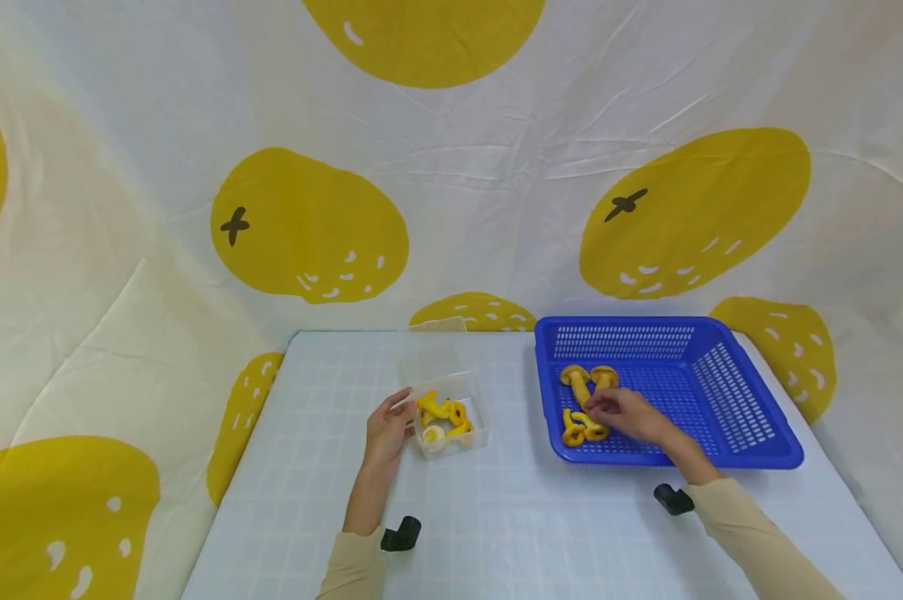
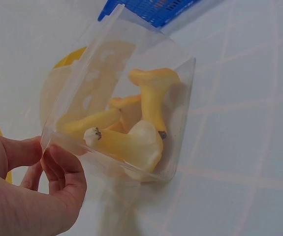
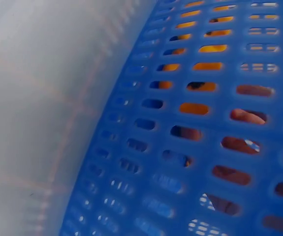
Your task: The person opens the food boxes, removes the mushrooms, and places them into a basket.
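Observation:
A clear plastic box (image 1: 477, 437) stands on the table with its lid raised at the back. Several yellow mushrooms (image 2: 153, 96) lie inside, one with a pale cap. At the box's left side, my left hand (image 1: 388, 429) pinches the edge between thumb and fingers. My right hand (image 1: 631, 414) reaches into a blue basket (image 1: 751, 400), its fingertips bent down among more yellow mushrooms (image 1: 575, 377). Whether those fingers grip a mushroom is hidden. Through the basket's slots, the right wrist view shows only bits of fingers (image 3: 249, 117) and of yellow-orange mushrooms (image 3: 194, 108).
The basket has raised slotted walls and stands right of the box on a pale checked tablecloth (image 1: 496, 517). Behind the table hangs a white cloth (image 1: 489, 208) printed with large yellow fruit. A black wrist-worn piece (image 1: 402, 534) sits at each sleeve.

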Demonstrator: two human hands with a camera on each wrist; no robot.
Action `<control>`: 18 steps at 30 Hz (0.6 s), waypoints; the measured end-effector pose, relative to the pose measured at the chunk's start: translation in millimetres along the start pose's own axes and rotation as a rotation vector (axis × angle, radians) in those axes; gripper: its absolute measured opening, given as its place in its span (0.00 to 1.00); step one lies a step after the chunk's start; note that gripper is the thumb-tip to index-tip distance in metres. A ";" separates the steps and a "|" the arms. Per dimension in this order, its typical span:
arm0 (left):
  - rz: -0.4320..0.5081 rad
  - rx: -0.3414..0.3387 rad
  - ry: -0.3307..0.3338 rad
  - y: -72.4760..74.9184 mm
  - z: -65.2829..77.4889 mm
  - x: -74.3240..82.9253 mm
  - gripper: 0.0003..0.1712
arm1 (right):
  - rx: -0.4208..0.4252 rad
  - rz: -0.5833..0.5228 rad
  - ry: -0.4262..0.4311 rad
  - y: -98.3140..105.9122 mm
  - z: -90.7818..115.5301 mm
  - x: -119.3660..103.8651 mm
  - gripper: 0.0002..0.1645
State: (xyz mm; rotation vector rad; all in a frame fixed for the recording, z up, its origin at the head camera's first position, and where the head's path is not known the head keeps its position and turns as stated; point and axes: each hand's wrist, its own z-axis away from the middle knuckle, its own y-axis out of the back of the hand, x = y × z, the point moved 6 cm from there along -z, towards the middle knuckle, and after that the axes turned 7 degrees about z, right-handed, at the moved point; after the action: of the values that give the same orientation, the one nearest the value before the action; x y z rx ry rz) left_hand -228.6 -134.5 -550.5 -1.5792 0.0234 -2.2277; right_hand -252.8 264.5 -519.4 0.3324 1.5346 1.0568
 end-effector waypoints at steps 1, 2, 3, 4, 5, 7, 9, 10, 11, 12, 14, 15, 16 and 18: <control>0.001 -0.001 -0.002 -0.2 0.1 0.3 0.23 | 0.013 0.013 -0.009 0.7 -0.7 -1.3 0.09; 0.001 -0.002 -0.005 -0.3 0.0 0.4 0.23 | 0.023 0.021 -0.009 1.4 -1.5 -2.7 0.10; 0.000 -0.001 -0.007 -0.1 -0.2 0.3 0.23 | 0.034 0.026 -0.010 2.1 -2.4 -4.7 0.10; 0.000 -0.001 -0.010 -0.1 -0.3 0.3 0.23 | 0.049 0.024 -0.010 2.8 -3.3 -6.5 0.11; -0.001 0.001 -0.011 0.1 -0.4 0.1 0.22 | 0.064 0.021 -0.012 3.6 -4.1 -8.3 0.11; 0.000 0.003 -0.014 0.5 -0.6 -0.3 0.22 | 0.089 0.011 0.001 5.5 -5.7 -13.5 0.12; 0.000 0.004 -0.017 0.9 -1.1 -0.8 0.22 | 0.111 -0.008 0.025 7.5 -7.3 -20.2 0.13; 0.000 0.004 -0.018 0.9 -1.2 -1.0 0.22 | 0.120 -0.015 0.028 8.5 -8.1 -23.4 0.13; -0.001 0.004 -0.019 0.9 -1.2 -1.0 0.21 | 0.129 -0.021 0.036 9.2 -9.3 -27.1 0.13; -0.001 0.003 -0.020 0.8 -1.3 -1.1 0.21 | 0.137 -0.031 0.055 10.1 -10.7 -31.6 0.13; -0.003 0.001 -0.021 0.7 -1.6 -1.4 0.22 | 0.149 -0.047 0.092 11.0 -13.5 -40.9 0.12; -0.003 -0.002 -0.022 0.7 -1.8 -1.6 0.22 | 0.154 -0.051 0.099 10.9 -15.4 -44.4 0.12; -0.003 -0.002 -0.021 0.9 -1.8 -1.6 0.22 | 0.160 -0.056 0.111 10.8 -17.3 -48.3 0.11; -0.001 -0.005 -0.024 0.9 -1.9 -1.3 0.22 | 0.170 -0.066 0.130 10.6 -20.9 -55.4 0.11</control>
State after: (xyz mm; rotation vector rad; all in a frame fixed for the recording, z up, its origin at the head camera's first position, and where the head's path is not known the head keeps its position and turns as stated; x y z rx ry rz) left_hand -229.7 -135.3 -552.6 -1.6083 0.0208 -2.2111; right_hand -259.9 221.7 -477.8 0.3324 1.7461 0.9130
